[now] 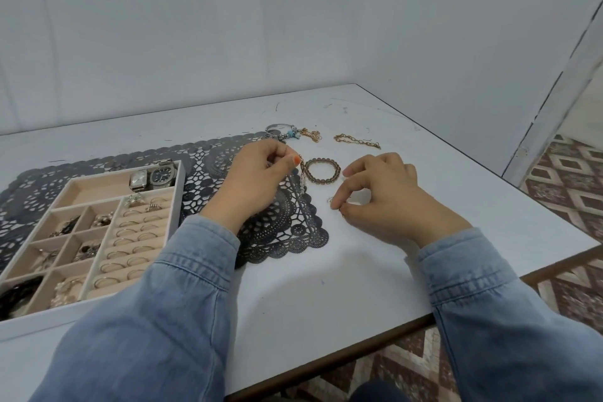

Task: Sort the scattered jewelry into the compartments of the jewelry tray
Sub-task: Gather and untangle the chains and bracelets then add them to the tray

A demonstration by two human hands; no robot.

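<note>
The left hand (257, 179) pinches a thin gold chain (303, 173) hanging over the lacy dark mat's (277, 225) scalloped corner; the right hand (388, 199) pinches a tiny pale piece (331, 201), too small to identify, on the smooth white table (326, 287); a round beaded bracelet (323, 170) lies between them; the beige velvet-lined tray (180, 202) sits far left; bare tabletop stretches to the front and right edges.

Count: one jewelry tray (180, 192) at lower left; two watches (153, 176); one beaded bracelet (323, 181); one silver bangle (274, 126); three gold chains (357, 140); one lace mat (280, 225).
</note>
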